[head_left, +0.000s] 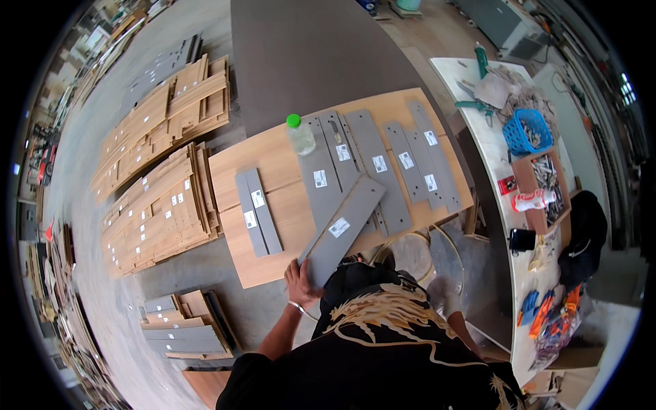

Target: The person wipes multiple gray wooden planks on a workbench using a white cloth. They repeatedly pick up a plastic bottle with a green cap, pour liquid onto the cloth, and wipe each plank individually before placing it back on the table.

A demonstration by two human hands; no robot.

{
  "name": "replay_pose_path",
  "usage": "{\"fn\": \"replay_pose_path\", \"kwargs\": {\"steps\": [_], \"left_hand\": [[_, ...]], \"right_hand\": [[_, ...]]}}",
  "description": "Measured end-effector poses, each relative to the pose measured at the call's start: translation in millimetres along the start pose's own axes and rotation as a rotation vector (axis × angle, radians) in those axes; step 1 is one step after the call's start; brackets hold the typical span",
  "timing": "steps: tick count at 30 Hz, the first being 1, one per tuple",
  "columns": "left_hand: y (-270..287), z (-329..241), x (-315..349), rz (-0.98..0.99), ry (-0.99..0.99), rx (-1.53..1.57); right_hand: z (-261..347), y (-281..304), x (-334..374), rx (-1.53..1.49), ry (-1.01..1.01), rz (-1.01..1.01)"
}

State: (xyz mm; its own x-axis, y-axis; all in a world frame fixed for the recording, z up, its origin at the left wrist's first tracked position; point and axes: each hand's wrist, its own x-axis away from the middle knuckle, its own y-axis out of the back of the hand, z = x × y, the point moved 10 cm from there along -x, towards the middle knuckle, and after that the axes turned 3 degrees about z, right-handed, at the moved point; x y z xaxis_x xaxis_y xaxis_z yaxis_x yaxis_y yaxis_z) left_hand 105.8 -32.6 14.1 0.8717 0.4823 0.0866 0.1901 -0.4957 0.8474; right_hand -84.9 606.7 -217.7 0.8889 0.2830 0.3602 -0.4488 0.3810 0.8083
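The left hand (303, 285) clasps the grey panel (345, 227) low, its long axis slanting toward upper right. The right hand (444, 295) hangs farther off; I can't tell its grip.

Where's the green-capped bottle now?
In the head view, the bottle is left of centre, near the far edge of the wood-coloured surface, by the far left corner of a grey panel.

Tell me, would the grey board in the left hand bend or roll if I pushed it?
The grey board is probably stiff: it looks straight, with the left hand at its near end. It likely won't roll, being flat with square corners. It might swivel or slide, since it slants across other boards.
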Motion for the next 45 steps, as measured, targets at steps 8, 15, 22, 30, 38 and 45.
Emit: {"fn": "replay_pose_path", "kwargs": {"steps": [8, 15, 22, 30, 38, 45], "left_hand": [[-13, -53, -144, 0.126, -0.418, -0.154], [-70, -53, -195, 0.293, -0.374, -0.266], [-82, -73, -213, 0.301, -0.358, -0.306], [-93, -116, -227, 0.488, -0.269, -0.313], [-127, -117, -195, 0.406, -0.498, -0.424], [-128, -104, -164, 0.387, -0.5, -0.42]], "right_hand": [[27, -13, 38, -1.043, -0.504, -0.168], [100, 6, 119, -1.315, -0.779, -0.355], [82, -33, 168, -1.571, -0.762, -0.502], [55, -3, 122, -1.314, -0.629, -0.491], [148, 52, 31, -1.593, -0.633, -0.467], [197, 50, -13, -1.683, -0.672, -0.302]]}}
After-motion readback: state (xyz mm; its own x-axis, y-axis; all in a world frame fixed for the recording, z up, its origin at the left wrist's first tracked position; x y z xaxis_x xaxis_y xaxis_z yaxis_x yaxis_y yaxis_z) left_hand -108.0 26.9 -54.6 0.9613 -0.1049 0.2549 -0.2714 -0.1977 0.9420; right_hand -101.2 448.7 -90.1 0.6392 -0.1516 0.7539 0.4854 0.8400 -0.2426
